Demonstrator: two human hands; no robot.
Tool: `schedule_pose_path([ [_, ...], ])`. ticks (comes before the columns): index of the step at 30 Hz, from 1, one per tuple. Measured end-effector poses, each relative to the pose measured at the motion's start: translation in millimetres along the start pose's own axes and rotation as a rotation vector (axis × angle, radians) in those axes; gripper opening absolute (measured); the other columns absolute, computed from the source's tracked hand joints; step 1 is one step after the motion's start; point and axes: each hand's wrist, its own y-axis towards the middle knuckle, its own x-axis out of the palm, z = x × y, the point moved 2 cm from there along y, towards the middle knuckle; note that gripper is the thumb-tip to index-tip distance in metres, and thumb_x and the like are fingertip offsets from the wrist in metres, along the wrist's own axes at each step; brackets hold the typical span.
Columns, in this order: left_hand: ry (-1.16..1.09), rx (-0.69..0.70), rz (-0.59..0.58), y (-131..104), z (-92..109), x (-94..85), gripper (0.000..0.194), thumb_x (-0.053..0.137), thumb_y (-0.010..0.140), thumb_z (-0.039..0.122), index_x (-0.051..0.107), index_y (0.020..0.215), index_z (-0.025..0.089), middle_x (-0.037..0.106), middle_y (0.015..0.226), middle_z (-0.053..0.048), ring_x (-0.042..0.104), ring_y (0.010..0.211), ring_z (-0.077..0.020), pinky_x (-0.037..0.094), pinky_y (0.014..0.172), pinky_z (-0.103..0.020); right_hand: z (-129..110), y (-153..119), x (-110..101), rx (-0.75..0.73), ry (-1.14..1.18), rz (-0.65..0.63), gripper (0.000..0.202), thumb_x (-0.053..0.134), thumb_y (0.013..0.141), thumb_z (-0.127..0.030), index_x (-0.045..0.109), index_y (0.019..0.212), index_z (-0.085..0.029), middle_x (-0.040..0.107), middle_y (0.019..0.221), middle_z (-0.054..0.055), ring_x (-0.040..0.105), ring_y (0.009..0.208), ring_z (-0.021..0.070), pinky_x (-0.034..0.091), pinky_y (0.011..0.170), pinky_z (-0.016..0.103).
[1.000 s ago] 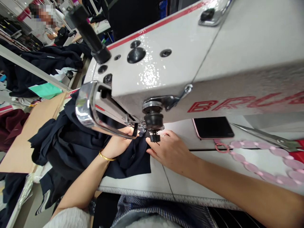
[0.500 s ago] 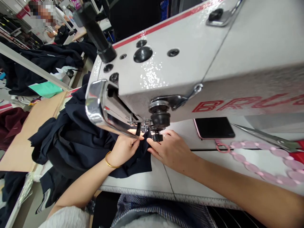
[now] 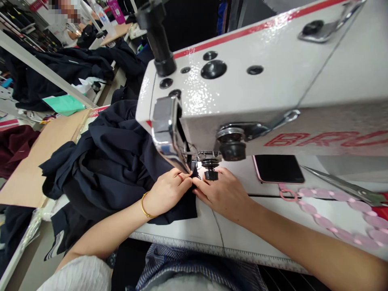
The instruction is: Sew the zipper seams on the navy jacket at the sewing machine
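Note:
Dark navy fabric [image 3: 121, 161] lies bunched to the left of the sewing machine [image 3: 260, 97], and its edge runs under the needle area. My left hand [image 3: 169, 190], with a gold bangle at the wrist, pinches the fabric just in front of the presser foot area. Close beside it, my right hand [image 3: 222, 192] has thumb and fingers closed at the fabric's right edge. The two thumbs nearly meet. The machine's head and a black tension knob [image 3: 211, 174] hide some fingertips and the needle.
A phone [image 3: 279, 169] with a pink bead strap [image 3: 342, 232] lies right of my hand, near scissors [image 3: 342, 184] with red handles. Measuring tape [image 3: 242, 252] lines the table's front edge. Brown cardboard [image 3: 33, 169] lies at left. Another person is partly visible at back left.
The view has shifted, so the machine appears further right. My left hand has moved closer to my right thumb at the fabric edge. Both hands keep their grip on the fabric.

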Motion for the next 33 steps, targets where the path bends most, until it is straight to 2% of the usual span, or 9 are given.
schedule_pose_path([
  [5, 0.009, 0.012, 0.034, 1.8, 1.8, -3.0, 0.022, 0.034, 0.088, 0.013, 0.055, 0.08, 0.013, 0.06, 0.088, -0.004, 0.052, 0.087, -0.0164, 0.049, 0.068, -0.024, -0.5, 2.3, -2.5, -0.048, -0.072, 0.048, 0.015, 0.049, 0.084, -0.029, 0.056, 0.092, -0.018, 0.056, 0.099, 0.007, 0.046, 0.092, 0.0218, 0.027, 0.077, 0.035],
  [7, 0.021, 0.024, 0.044, 1.2, 1.7, -2.2, 0.023, 0.033, 0.089, 0.014, 0.055, 0.08, 0.013, 0.059, 0.095, -0.004, 0.052, 0.089, -0.0165, 0.048, 0.065, -0.023, -0.5, 2.6, -1.9, -0.065, -0.073, 0.06, 0.017, 0.047, 0.084, -0.029, 0.056, 0.093, -0.018, 0.056, 0.101, 0.008, 0.045, 0.098, 0.0233, 0.028, 0.081, 0.037],
  [12, 0.055, -0.034, 0.085, -3.2, -2.4, 4.3, 0.019, 0.035, 0.09, 0.019, 0.053, 0.088, 0.015, 0.059, 0.098, -0.003, 0.054, 0.084, -0.0134, 0.046, 0.059, -0.02, 1.9, 0.9, 0.7, -0.059, -0.01, 0.068, 0.017, 0.049, 0.083, -0.027, 0.056, 0.095, -0.017, 0.061, 0.092, 0.005, 0.049, 0.09, 0.0215, 0.029, 0.086, 0.039],
  [15, 0.085, -0.063, 0.106, -4.8, -3.9, 7.2, 0.016, 0.039, 0.089, 0.022, 0.053, 0.09, 0.016, 0.059, 0.099, -0.002, 0.053, 0.078, -0.0132, 0.044, 0.055, -0.02, 2.7, -0.3, 0.1, -0.048, 0.022, 0.064, 0.023, 0.051, 0.082, -0.027, 0.054, 0.102, -0.016, 0.061, 0.098, 0.005, 0.05, 0.087, 0.0204, 0.029, 0.087, 0.039],
  [20, 0.119, -0.019, 0.149, -2.5, -2.2, 3.9, 0.022, 0.034, 0.09, 0.017, 0.055, 0.091, 0.013, 0.056, 0.077, -0.005, 0.052, 0.078, -0.015, 0.043, 0.053, -0.02, 0.9, -0.1, -1.6, -0.036, 0.015, 0.05, 0.022, 0.05, 0.082, -0.03, 0.056, 0.1, -0.018, 0.061, 0.103, 0.004, 0.05, 0.089, 0.0204, 0.03, 0.086, 0.038],
  [22, 0.117, -0.037, 0.125, 0.0, -2.7, 2.1, 0.021, 0.036, 0.089, 0.017, 0.056, 0.09, 0.013, 0.053, 0.069, -0.004, 0.051, 0.075, -0.0159, 0.042, 0.052, -0.021, 0.9, 1.1, -1.8, -0.02, 0.016, 0.047, 0.023, 0.051, 0.082, -0.03, 0.055, 0.102, -0.019, 0.061, 0.105, 0.003, 0.051, 0.09, 0.0203, 0.03, 0.086, 0.038],
  [26, 0.097, -0.096, -0.011, 8.7, -7.5, 2.0, 0.015, 0.042, 0.087, 0.016, 0.057, 0.088, 0.015, 0.051, 0.066, -0.003, 0.051, 0.072, -0.0163, 0.043, 0.053, -0.022, 5.1, 5.8, 0.0, 0.021, 0.034, 0.014, 0.028, 0.051, 0.081, -0.031, 0.054, 0.107, -0.02, 0.059, 0.11, 0.003, 0.051, 0.095, 0.0203, 0.029, 0.088, 0.038],
  [29, 0.058, -0.124, -0.083, 15.5, -12.8, 3.1, 0.015, 0.043, 0.086, 0.015, 0.057, 0.086, 0.014, 0.054, 0.073, -0.004, 0.052, 0.075, -0.0167, 0.045, 0.057, -0.023, 8.6, 10.2, 1.8, 0.087, 0.06, -0.006, 0.029, 0.052, 0.081, -0.032, 0.054, 0.107, -0.021, 0.057, 0.112, 0.005, 0.05, 0.099, 0.0213, 0.029, 0.089, 0.039],
  [33, -0.01, -0.097, -0.056, 13.1, -10.2, -6.0, 0.023, 0.041, 0.084, 0.01, 0.057, 0.1, 0.014, 0.059, 0.092, -0.007, 0.054, 0.087, -0.0175, 0.048, 0.074, -0.028, 1.8, 8.6, -2.0, 0.146, 0.055, -0.027, 0.035, 0.056, 0.077, -0.038, 0.053, 0.108, -0.023, 0.057, 0.111, 0.006, 0.047, 0.103, 0.0233, 0.029, 0.091, 0.04],
])
